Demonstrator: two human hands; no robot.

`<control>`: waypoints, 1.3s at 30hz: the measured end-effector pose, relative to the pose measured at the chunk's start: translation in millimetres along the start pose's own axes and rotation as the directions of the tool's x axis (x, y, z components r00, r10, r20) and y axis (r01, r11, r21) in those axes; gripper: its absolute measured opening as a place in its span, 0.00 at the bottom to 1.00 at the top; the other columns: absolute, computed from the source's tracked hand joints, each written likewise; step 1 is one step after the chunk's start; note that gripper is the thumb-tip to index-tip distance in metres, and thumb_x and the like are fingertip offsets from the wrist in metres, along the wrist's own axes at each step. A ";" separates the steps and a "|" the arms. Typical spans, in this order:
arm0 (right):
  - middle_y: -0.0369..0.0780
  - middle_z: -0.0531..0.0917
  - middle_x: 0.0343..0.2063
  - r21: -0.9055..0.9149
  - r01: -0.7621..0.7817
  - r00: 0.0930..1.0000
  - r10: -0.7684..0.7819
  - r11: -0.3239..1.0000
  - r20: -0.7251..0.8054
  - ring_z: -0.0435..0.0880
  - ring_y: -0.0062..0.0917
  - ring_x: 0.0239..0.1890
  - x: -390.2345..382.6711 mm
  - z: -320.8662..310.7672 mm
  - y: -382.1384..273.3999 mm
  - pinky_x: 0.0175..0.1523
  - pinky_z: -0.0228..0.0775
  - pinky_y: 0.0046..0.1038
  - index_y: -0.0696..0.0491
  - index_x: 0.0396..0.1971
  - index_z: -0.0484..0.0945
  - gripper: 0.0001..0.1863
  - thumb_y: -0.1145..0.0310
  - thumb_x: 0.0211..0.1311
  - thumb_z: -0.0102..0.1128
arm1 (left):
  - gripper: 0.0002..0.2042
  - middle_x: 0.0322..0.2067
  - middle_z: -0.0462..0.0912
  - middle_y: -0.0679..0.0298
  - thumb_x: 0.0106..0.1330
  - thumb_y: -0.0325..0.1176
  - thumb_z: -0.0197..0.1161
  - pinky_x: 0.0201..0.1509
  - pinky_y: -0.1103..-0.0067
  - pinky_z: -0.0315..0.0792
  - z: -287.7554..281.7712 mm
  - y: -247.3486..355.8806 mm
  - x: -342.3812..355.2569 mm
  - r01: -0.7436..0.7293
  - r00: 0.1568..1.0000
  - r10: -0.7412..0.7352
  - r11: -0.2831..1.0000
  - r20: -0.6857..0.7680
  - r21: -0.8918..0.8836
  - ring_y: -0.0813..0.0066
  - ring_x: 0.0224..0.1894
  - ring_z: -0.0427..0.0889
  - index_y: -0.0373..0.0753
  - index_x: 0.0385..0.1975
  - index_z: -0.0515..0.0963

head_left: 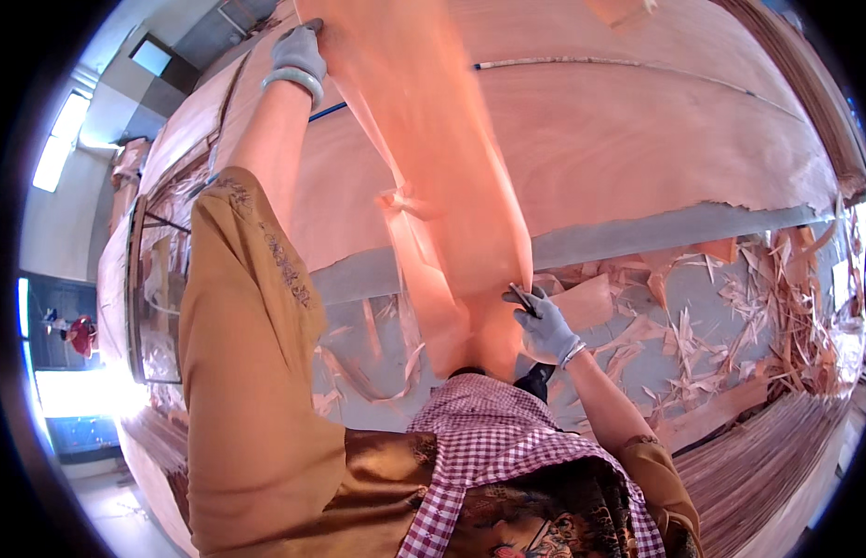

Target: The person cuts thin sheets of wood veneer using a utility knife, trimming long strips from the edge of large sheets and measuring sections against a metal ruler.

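Observation:
A long orange-lit strip of thin wood veneer point(424, 139) stretches from the far side down toward my body, its left edge torn and curled partway along. At its far left edge is my left hand point(301, 54), in a grey glove and closed on the veneer's margin. My right hand point(547, 330), also gloved, is near the strip's lower right edge. Its fingers are closed round a slim dark tool point(521, 298) whose exact kind I cannot make out. Beneath the strip lies a broad veneer sheet point(638, 158) with a ragged near edge.
A thin pale rod point(582, 62) lies across the broad sheet, and a blue rod point(328, 112) shows beside the strip. Torn veneer scraps point(693, 344) litter the grey floor. Stacked veneer point(768, 456) stands at the lower right. A glass-topped frame point(159, 288) is at left.

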State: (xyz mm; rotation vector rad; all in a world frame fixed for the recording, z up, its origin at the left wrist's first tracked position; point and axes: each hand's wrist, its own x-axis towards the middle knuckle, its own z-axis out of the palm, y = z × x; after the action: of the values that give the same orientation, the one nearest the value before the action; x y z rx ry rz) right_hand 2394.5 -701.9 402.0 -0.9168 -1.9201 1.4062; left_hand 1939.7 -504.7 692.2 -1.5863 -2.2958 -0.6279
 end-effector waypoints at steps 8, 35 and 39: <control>0.41 0.80 0.29 0.027 -0.141 0.989 0.140 0.990 0.044 0.80 0.25 0.28 1.7 -83.7 -93.4 0.38 0.70 0.25 0.57 0.35 0.81 0.11 0.78 0.55 0.50 | 0.13 0.49 0.78 0.59 0.67 0.29 0.51 0.54 0.76 0.73 -74.0 -180.3 -13.2 0.106 0.958 -0.231 0.834 -0.169 -0.541 0.69 0.51 0.77 0.33 0.49 0.72; 0.41 0.77 0.23 -0.791 -0.245 0.948 0.311 0.561 -0.073 0.77 0.28 0.23 72.7 -305.5 -172.2 0.32 0.68 0.30 0.54 0.29 0.79 0.11 0.72 0.45 0.49 | 0.07 0.29 0.82 0.61 0.52 0.34 0.65 0.42 0.67 0.71 35.3 123.4 -330.0 0.210 0.925 -0.096 0.936 0.368 -0.284 0.59 0.37 0.78 0.44 0.31 0.82; 0.41 0.78 0.24 -0.766 -0.220 0.947 0.321 0.605 -0.018 0.77 0.29 0.25 71.2 -322.5 -145.5 0.33 0.68 0.29 0.54 0.29 0.78 0.11 0.74 0.44 0.49 | 0.09 0.33 0.81 0.59 0.54 0.36 0.63 0.43 0.67 0.70 33.8 152.6 -331.9 0.146 0.979 -0.074 0.903 0.189 -0.404 0.59 0.38 0.78 0.45 0.35 0.80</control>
State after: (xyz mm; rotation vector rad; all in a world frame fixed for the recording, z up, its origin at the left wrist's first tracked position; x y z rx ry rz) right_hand 2577.1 -494.4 634.1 -1.5968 -2.6186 0.7427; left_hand 2201.4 -711.1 538.9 -1.7540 -2.5132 -1.1165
